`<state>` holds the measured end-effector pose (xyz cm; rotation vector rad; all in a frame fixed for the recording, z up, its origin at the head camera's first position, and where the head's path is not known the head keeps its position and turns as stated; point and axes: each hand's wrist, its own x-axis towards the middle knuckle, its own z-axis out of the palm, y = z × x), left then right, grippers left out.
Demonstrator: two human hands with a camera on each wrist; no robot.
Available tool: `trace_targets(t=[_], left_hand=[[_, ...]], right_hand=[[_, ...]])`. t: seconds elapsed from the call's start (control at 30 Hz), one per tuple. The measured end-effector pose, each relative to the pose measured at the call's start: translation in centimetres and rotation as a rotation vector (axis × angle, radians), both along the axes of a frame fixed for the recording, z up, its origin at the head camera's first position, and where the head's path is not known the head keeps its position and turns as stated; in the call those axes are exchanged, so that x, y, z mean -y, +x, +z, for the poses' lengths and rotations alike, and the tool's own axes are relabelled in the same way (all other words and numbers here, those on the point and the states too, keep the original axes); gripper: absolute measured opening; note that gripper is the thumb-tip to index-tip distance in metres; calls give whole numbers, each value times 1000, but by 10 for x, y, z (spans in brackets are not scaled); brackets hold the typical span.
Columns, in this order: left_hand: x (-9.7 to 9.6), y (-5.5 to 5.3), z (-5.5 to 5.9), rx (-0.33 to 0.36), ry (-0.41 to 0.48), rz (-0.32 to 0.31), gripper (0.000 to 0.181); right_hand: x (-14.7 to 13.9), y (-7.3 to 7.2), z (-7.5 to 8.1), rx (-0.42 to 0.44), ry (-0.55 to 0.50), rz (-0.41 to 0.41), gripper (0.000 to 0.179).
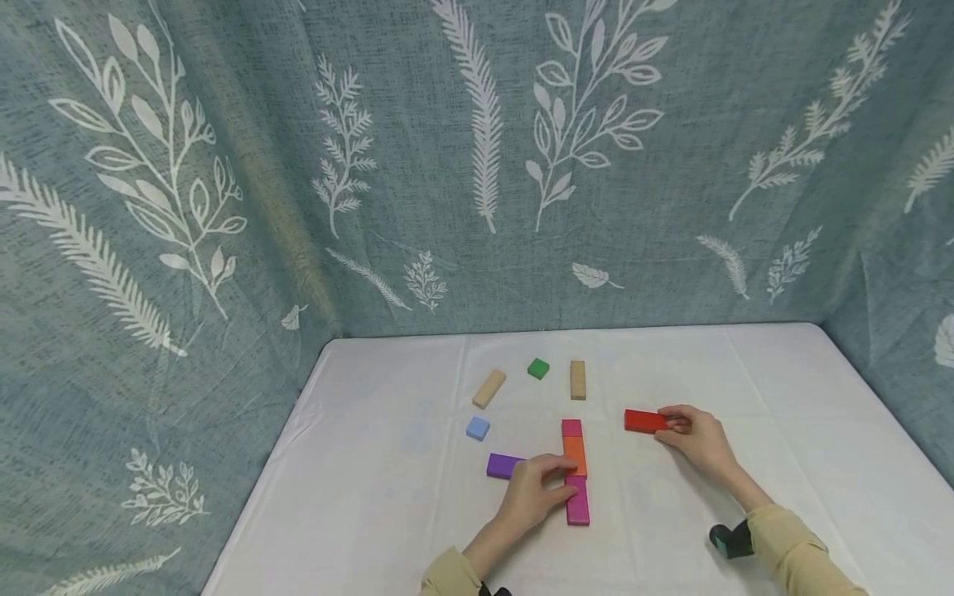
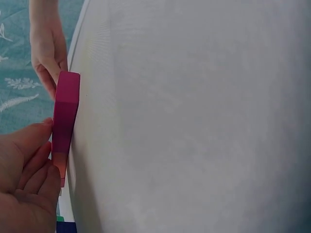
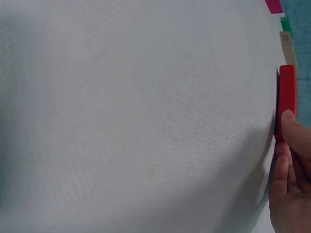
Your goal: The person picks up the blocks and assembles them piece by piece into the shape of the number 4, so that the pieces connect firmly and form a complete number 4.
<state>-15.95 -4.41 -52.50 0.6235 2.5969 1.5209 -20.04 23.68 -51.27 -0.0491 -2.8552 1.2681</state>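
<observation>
A magenta block, an orange block and a smaller pink-red block lie end to end in a row on the white cloth. My left hand is at the row's left side, thumb on the magenta block and a fingertip on the orange one. Partly behind that hand lies a purple block. Over to the right, my right hand pinches the right end of a red block. In the right wrist view the thumb presses on the red block, fingers curled below.
Farther back lie two bare wooden blocks, a slanted one and a straight one, with a small green block between them. A light blue block sits left of the row. Leaf-patterned curtain surrounds the table's back and sides.
</observation>
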Motion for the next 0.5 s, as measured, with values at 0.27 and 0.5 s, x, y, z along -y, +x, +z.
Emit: trace_targets(t=[0.27, 0.5], left_hand=[[0, -1, 1, 21, 8, 7, 27], [0, 0, 2, 37, 0, 16, 28]], right_hand=[[3, 0, 2, 10, -9, -2, 38], [5, -1, 7, 3, -11, 4, 39]])
